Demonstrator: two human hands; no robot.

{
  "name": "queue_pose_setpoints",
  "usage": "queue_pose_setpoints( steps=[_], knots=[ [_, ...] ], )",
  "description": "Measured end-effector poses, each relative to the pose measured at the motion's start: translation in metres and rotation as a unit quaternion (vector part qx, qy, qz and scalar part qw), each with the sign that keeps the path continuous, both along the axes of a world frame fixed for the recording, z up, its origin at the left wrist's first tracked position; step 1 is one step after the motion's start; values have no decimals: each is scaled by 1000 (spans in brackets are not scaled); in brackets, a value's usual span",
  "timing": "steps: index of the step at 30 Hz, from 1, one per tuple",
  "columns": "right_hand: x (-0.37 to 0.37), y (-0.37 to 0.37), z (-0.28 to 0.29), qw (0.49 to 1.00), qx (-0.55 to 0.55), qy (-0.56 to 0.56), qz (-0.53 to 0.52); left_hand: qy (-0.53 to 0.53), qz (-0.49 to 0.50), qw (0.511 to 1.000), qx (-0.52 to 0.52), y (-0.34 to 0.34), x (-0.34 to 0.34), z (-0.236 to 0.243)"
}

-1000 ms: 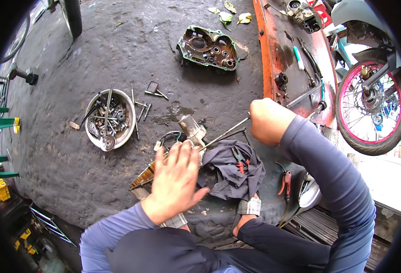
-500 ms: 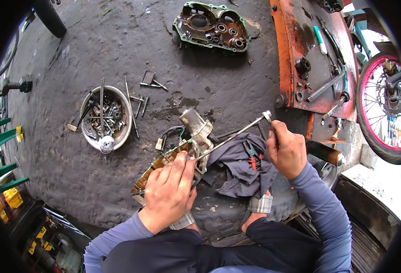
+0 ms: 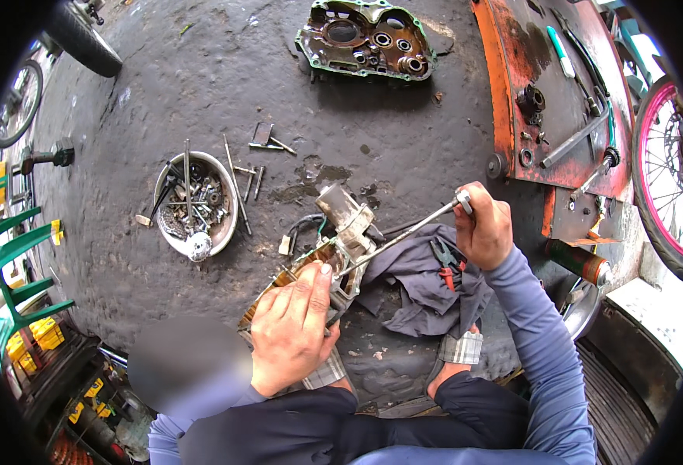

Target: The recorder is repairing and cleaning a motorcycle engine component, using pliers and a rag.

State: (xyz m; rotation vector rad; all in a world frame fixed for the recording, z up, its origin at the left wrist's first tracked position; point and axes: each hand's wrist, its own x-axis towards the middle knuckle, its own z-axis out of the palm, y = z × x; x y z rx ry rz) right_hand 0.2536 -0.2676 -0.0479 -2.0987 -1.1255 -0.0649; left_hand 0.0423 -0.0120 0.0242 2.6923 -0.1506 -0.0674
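Note:
A metal engine case [image 3: 348,218] with a rounded cylinder part and an open amber-stained side sits tilted on the floor before me. My left hand [image 3: 293,329] lies over it, fingers together and pressed on the case, thumb lower on the right. My right hand [image 3: 484,229] is closed round the upper end of a long metal wrench [image 3: 407,235], whose head sticks out above the fist. The wrench slants down leftward to the case near my left fingertips; its lower tip is hard to make out there.
Beside the case a grey cloth [image 3: 427,287] carries red-handled pliers [image 3: 448,267]. A bowl of small metal parts [image 3: 225,167] stands left, rods next to it. Another case half [image 3: 366,39] lies far ahead. An orange metal bench [image 3: 504,101] with tools and a spray can [image 3: 579,263] are right.
The wrench's upper end and my right hand have moved slightly up, and the fist has turned around the head. My left hand stays on the case. The whole view has shifted a little.

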Motion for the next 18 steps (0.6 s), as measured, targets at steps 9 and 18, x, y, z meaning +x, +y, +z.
queue_pose_setpoints(
  steps=[9,18],
  knots=[
    [-18,12,35,984,-171,-23,-48,-37,14,999,-6,-3,-2,-4],
    [-5,61,118,890,-452,54,8,-28,23,999,-1,-1,-8,-2]
  ],
)
